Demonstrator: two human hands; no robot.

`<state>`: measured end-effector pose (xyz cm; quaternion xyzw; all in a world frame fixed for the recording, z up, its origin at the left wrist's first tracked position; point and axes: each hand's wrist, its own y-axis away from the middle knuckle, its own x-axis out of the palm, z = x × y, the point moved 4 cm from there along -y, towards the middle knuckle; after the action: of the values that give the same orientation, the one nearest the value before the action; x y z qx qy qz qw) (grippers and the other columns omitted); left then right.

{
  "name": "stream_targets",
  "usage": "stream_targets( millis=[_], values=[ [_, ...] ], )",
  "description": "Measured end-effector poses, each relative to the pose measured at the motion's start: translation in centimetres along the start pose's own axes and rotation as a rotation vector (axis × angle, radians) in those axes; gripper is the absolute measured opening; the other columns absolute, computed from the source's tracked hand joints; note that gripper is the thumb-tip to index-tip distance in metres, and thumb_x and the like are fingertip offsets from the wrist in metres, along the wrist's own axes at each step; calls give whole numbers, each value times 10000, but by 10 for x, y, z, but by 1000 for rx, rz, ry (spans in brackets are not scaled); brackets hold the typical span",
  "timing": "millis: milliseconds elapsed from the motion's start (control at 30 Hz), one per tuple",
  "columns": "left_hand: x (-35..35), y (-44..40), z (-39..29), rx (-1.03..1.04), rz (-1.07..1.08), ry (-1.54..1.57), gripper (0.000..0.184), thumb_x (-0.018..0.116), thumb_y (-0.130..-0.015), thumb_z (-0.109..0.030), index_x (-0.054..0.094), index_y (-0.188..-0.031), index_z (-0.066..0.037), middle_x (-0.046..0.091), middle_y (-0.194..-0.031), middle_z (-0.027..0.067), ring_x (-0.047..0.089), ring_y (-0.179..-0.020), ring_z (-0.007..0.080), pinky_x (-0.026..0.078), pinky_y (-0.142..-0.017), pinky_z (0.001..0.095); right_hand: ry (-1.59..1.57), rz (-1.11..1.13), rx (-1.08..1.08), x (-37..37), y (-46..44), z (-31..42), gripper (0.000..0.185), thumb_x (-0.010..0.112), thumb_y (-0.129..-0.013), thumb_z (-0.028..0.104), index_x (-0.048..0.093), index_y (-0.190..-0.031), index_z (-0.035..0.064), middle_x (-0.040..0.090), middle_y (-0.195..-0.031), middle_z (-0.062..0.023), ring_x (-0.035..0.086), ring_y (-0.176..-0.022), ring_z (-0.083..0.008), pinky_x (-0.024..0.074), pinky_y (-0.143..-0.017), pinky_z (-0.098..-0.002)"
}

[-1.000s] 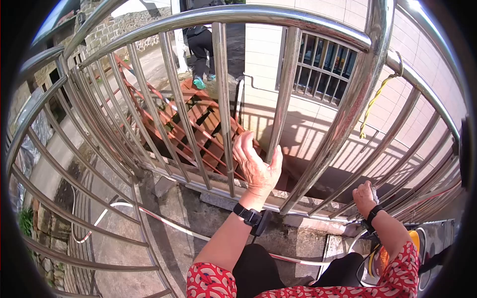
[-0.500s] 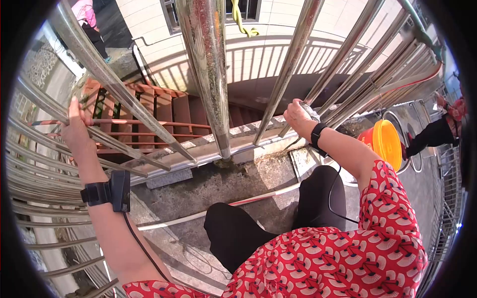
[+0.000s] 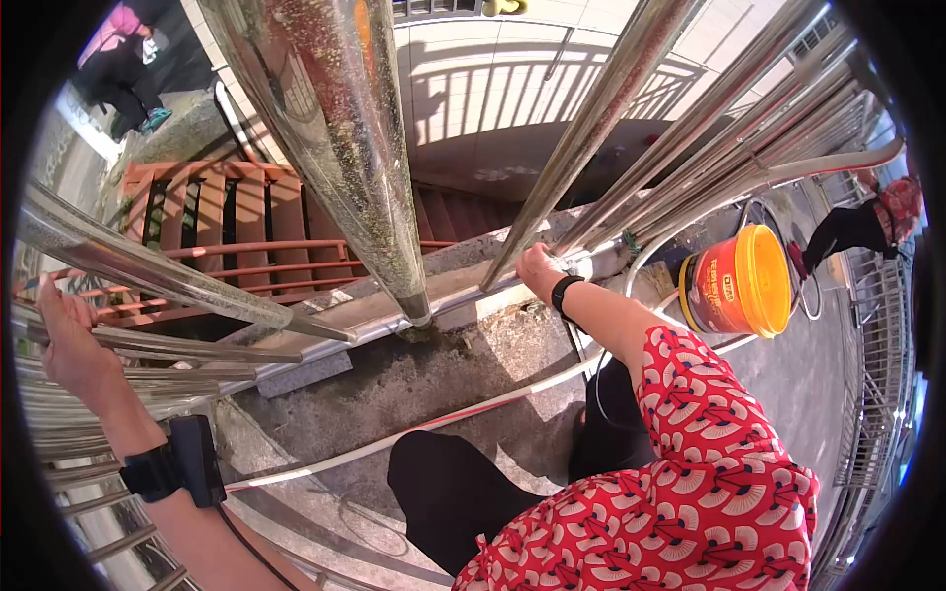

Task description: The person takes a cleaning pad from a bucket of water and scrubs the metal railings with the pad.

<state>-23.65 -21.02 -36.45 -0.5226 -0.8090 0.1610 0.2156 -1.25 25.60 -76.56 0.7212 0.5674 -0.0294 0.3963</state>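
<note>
My left hand (image 3: pixel 77 345) is at the left edge, its fingers closed around a metal bar of the railing. My right hand (image 3: pixel 540 271) is low on the railing, closed near the foot of an upright bar (image 3: pixel 591 108). A crumpled grey cloth (image 3: pixel 575 264) seems to stick out beside its fingers; most of it is hidden. A thicker, speckled metal post (image 3: pixel 340 148) rises between my hands. The bars stand on a pale ledge (image 3: pixel 463 293).
An orange-yellow bucket (image 3: pixel 724 286) stands right of my right arm. A pale hose (image 3: pixel 394 441) crosses the concrete floor by my knees. Beyond the railing are red-brown stairs (image 3: pixel 207 217) and a tiled wall (image 3: pixel 473 59). One person (image 3: pixel 118 69) is far left, another (image 3: pixel 867 222) far right.
The view has shifted. My right hand has moved down and left, toward the foot of an upright bar. My left hand sits lower and farther left, still on the railing.
</note>
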Motion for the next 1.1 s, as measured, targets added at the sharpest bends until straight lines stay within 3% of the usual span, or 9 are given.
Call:
stream_targets(
  millis=[100,233,367,400,500,567,700,900,1100],
  values=[
    [-5,-3,6,-44,19,-11,275,638,-876,-275,575,-693,-80,389,-586,-26,349,-512,62,256,-461,236,-34,210,-82,-28,9,-15,405,591,-801,311,571,-1124,68,564,-1015,-95,563,-926,-257,400,-727,-479],
    [6,9,-1,-4,-6,-31,351,616,-885,-300,533,-650,-53,397,-556,-27,344,-478,71,283,-445,238,-37,112,194,5,-12,-15,357,561,-827,276,594,-1106,54,615,-965,-84,588,-905,-271,391,-751,-507],
    [5,14,-4,-95,-36,-121,361,608,-895,-310,553,-706,-8,429,-562,-23,366,-483,77,284,-433,261,-50,95,179,-67,71,-87,395,597,-808,332,617,-1108,77,631,-1018,-92,597,-953,-287,350,-849,-539],
    [2,10,5,-145,98,-47,375,615,-894,-314,564,-741,26,476,-604,-2,412,-521,97,324,-461,281,-29,61,204,-81,91,-108,411,608,-802,350,620,-1114,83,635,-1037,-96,600,-967,-292,338,-876,-549],
    [1,1,18,39,-23,-226,355,630,-889,-277,554,-801,59,535,-700,49,456,-631,136,399,-588,309,31,-112,392,-107,139,-166,388,623,-772,313,635,-1098,102,657,-1023,-143,580,-1034,-365,279,-965,-583],
    [5,1,12,133,-31,-206,311,630,-889,-245,557,-853,55,543,-746,55,459,-667,142,408,-627,303,48,-83,434,-156,188,-215,187,539,-842,223,647,-980,159,658,-900,-57,590,-974,-276,227,-1018,-614],
    [5,-2,17,71,86,-73,266,632,-886,-220,537,-837,24,540,-767,48,477,-695,154,413,-669,292,124,-182,635,-221,265,-298,192,566,-824,222,631,-996,165,636,-853,-25,587,-965,-237,189,-1066,-613],
    [5,-3,20,71,145,-33,269,618,-896,-244,528,-847,4,525,-769,44,472,-712,150,411,-695,287,469,-354,865,-269,339,-388,319,622,-785,224,540,-1088,171,582,-944,37,508,-1045,-134,339,-907,-402],
    [6,-1,18,78,153,-72,259,612,-901,-233,504,-827,-9,471,-740,16,435,-665,123,387,-616,272,262,-548,999,-260,331,-381,409,641,-756,166,530,-1146,118,556,-1144,-45,478,-1132,-178,425,-793,-456]
  ],
)
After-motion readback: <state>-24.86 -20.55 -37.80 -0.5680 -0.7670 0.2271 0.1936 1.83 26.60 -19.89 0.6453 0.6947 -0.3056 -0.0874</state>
